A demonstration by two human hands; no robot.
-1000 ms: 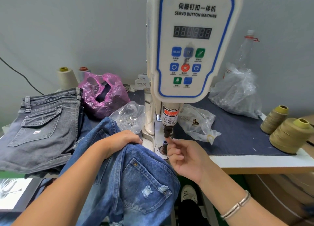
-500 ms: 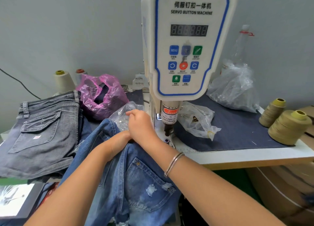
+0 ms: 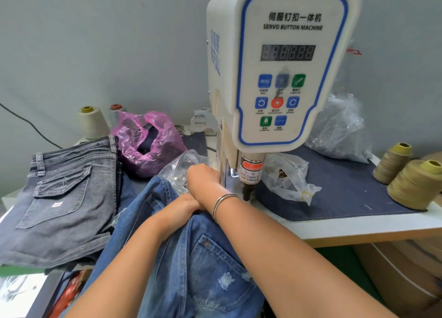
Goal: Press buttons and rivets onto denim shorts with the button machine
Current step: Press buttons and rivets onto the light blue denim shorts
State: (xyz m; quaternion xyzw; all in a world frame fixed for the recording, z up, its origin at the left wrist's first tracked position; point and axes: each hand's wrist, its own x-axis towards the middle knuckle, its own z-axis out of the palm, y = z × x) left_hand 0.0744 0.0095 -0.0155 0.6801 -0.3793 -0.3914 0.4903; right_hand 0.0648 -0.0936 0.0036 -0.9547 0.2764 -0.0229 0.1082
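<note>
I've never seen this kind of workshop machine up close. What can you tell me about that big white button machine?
The button machine is a tall white plastic-looking head with a blue-outlined panel, printed "Servo Button Machine", a dark number display and coloured buttons. Below hangs a dark press rod with a red finger-warning label, above the table. The right hand reaches beside its column; contact isn't clear.

the white head of the button machine (image 3: 282, 64) in front of me carries a line of chinese characters and, under it, "servo button machine". its display (image 3: 288, 52) shows dim 8-shaped digits. one blue button (image 3: 264, 81) reads "menu". the red-and-white warning label (image 3: 251, 172) on the press column says, as far as i can make out, "take care of your finger".
</note>
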